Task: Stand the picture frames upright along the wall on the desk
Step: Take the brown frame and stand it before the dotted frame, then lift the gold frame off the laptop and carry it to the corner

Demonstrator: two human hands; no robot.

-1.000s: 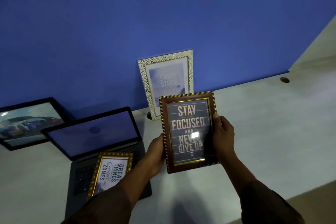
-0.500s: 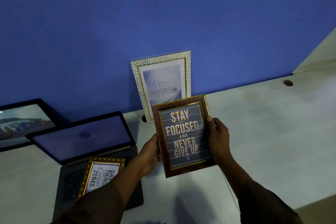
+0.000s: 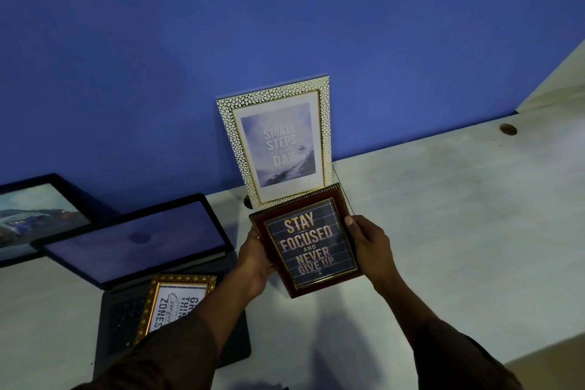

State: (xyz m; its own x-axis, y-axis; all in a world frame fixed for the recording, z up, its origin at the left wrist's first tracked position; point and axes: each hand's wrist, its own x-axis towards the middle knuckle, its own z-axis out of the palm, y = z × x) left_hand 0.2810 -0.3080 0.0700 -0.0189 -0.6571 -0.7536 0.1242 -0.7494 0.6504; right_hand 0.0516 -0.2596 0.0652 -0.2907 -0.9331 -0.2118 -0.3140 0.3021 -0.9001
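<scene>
holding: i have the brown frame gripped by its two side edges, tilted face up over the table
left hand: fingers wrapped on the frame's left edge
right hand: fingers clamped on its right edge
white frame: upright against the blue wall, just behind the brown one
gold frame: lying flat on the laptop keyboard
black frame: leaning at the wall, far left
</scene>
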